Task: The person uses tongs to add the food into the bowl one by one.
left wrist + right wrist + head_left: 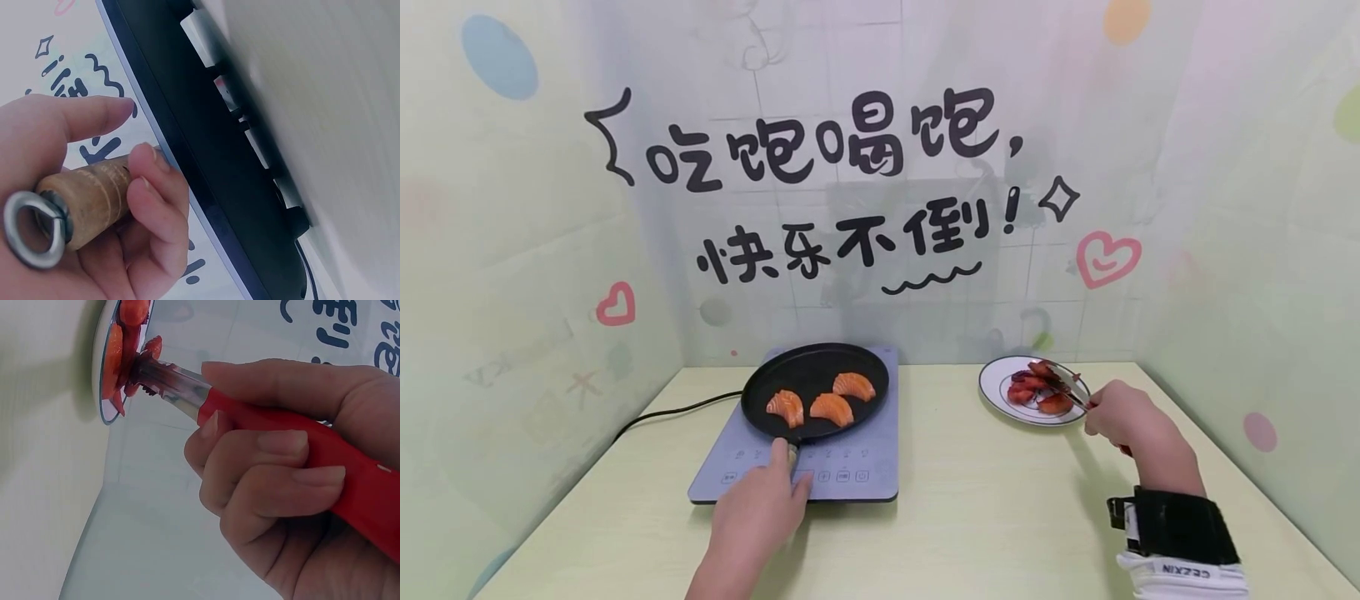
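My left hand point(758, 508) has its fingers curled around the wooden handle point(94, 194) of a black frying pan point(820, 367); a metal ring hangs at the handle's end. Three orange slices of salmon point(832, 409) with pale stripes lie in the pan. At the right, my right hand point(1123, 417) grips red-handled tongs point(269, 425). The metal tips of the tongs are down among red and orange food pieces point(1024, 387) on a white plate point(996, 400) with a dark rim. A dark red piece is at the tips in the right wrist view.
Beneath the pan is a flat induction cooker point(872, 467) with touch buttons along its front, its black cord point(685, 410) running left. The pale table point(955, 500) meets printed walls at the back and both sides.
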`<state>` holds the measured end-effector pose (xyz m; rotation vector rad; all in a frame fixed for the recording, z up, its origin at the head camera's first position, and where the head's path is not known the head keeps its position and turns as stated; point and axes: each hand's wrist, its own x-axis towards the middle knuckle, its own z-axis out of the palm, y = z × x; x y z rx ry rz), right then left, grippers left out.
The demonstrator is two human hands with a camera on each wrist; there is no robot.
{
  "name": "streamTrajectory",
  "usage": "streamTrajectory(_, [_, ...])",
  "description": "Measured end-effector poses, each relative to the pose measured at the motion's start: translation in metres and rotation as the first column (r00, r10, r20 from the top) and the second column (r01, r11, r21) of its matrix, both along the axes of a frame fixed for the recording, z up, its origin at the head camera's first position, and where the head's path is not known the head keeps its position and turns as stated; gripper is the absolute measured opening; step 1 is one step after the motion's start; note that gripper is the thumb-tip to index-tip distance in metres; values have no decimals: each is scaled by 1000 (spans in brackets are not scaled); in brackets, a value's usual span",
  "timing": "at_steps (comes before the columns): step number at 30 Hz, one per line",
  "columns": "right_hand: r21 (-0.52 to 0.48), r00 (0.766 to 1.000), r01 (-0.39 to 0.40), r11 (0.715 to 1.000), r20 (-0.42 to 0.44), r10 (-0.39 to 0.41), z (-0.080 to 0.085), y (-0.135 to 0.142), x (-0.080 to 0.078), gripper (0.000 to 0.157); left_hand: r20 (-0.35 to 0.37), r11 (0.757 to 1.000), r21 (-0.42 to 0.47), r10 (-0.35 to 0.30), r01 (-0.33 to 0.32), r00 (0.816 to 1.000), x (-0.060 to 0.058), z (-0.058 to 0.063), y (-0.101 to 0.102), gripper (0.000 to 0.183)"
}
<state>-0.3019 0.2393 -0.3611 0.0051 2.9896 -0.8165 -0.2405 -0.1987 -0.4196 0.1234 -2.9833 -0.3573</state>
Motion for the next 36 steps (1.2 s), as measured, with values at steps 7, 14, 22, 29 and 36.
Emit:
streamTrajectory(7, [-40, 1000, -6, 999, -2, 5, -1, 1, 0, 11, -11, 1000, -2, -4, 4, 1000, 0, 0, 0, 58])
streamTrajectory(14, [-26, 1000, -11, 1000, 20, 12, -2, 0, -2, 19, 7, 1000, -1, 0, 0, 1000, 0, 0, 0, 60])
streamTrajectory(22, [-48, 996, -2, 999, 90, 6, 0, -1, -2, 24, 21, 1000, 5, 3, -3, 1000, 1, 1, 0, 60])
streamTrajectory(29, [-86, 993, 11, 996, 120, 0, 2, -1, -1, 24, 29, 1000, 3, 6, -6, 1000, 1, 0, 0, 61])
streamTrajectory(36, [-129, 996, 7, 992, 86, 4, 5, 0, 1, 23, 31, 1000, 3, 7, -7, 999, 1, 0, 0, 61])
